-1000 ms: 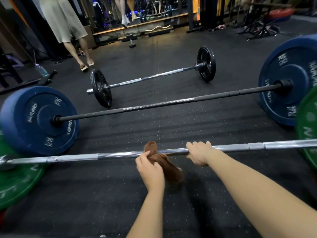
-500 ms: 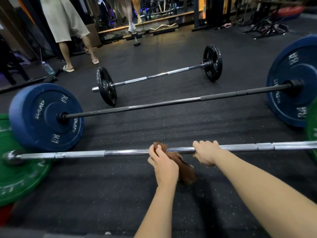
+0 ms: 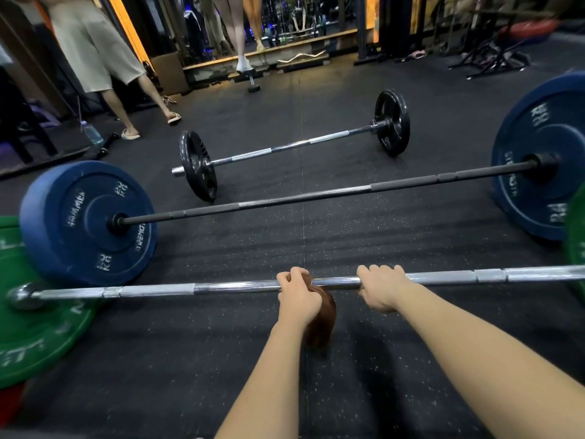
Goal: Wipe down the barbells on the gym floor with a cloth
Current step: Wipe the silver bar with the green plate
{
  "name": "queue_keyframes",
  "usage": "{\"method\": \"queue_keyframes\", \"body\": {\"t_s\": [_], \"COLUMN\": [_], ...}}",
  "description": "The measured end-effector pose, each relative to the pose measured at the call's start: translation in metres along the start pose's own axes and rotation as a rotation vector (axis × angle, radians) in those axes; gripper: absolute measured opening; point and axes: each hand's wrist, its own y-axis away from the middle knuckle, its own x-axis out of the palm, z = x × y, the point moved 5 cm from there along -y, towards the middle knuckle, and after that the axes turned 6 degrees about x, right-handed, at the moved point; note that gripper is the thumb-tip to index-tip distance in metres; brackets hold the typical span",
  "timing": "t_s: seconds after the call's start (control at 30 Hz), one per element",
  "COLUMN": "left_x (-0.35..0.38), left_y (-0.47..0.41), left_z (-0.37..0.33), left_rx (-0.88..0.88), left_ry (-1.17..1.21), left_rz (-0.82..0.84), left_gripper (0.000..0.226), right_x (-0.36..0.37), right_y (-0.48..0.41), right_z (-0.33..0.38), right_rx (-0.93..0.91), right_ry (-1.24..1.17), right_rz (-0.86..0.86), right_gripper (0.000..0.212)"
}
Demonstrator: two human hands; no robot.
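While the right hand point(image 3: 380, 289) grips the silver barbell point(image 3: 152, 291) steady, the left hand point(image 3: 299, 297) squeezes the brown cloth point(image 3: 324, 312) round it.

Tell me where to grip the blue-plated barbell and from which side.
Grip the blue-plated barbell on its bare dark shaft near mid-length, overhand from above on the near side. It lies level, and its blue plates likely hold it off the floor, leaving finger room.

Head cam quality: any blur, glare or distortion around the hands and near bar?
Head view: left hand, gripping the cloth, and right hand, gripping the bar, are sharp; bar shows soft glints, no blown glare; wide-angle stretch swells the right blue plate; the far wall is dim and soft.
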Motion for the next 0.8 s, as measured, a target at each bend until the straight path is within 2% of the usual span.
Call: {"method": "queue_keyframes", "body": {"t_s": [0.17,0.23,0.33,0.4,0.57,0.8], "left_x": [0.011,0.018,0.028,0.031,0.025,-0.001], "left_y": [0.006,0.006,0.000,-0.002,-0.005,-0.011], "left_z": [-0.008,-0.010,-0.009,-0.008,-0.003,0.022], "left_rx": [0.010,0.005,-0.007,-0.006,0.063,0.106], "left_ry": [-0.072,-0.097,-0.162,-0.174,-0.139,-0.236], "left_rz": [-0.032,-0.019,0.032,0.031,-0.139,-0.223], "left_gripper": [0.045,0.059,0.093,0.100,0.055,0.040], "right_x": [0.000,0.001,0.002,0.003,0.004,0.006], "right_y": [-0.002,-0.003,-0.003,-0.003,-0.005,-0.005], "right_z": [0.001,0.000,0.002,0.003,0.001,0.001], "right_rx": [0.012,0.015,0.015,0.022,0.026,0.018], "right_ry": [0.012,0.015,0.018,0.026,0.034,0.036], "right_rz": [0.012,0.009,0.014,0.007,-0.021,-0.034], "right_gripper": [0.033,0.032,0.033,0.033,0.030,0.028]}}
